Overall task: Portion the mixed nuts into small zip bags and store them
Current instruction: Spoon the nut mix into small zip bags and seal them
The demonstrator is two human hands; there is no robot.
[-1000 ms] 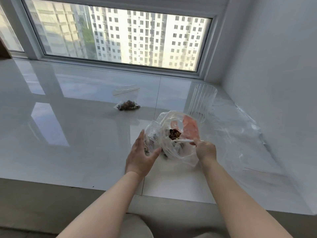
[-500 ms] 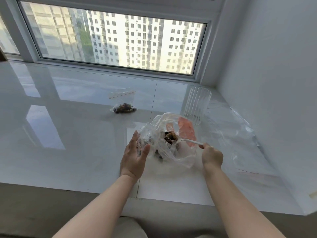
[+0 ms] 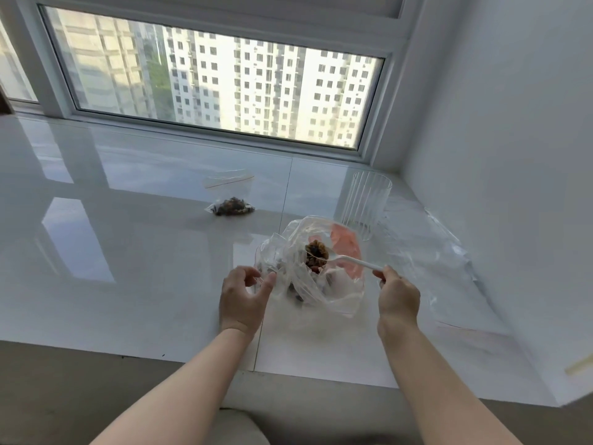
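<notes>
One zip bag [image 3: 231,200] filled beyond the big nut bag [image 3: 308,268] — my right hand [image 3: 398,297] pinches a loaded spoon [image 3: 349,261], left hand [image 3: 245,297] grips that bag's edge — more portions remain

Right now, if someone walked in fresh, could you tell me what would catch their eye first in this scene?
Probably the heaped white spoon of mixed nuts at centre, held by the right hand over the crumpled clear bag whose edge the left hand pinches. Behind it on the glossy white sill lies a small zip bag already holding nuts, and a ribbed clear glass stands to the right.
</notes>
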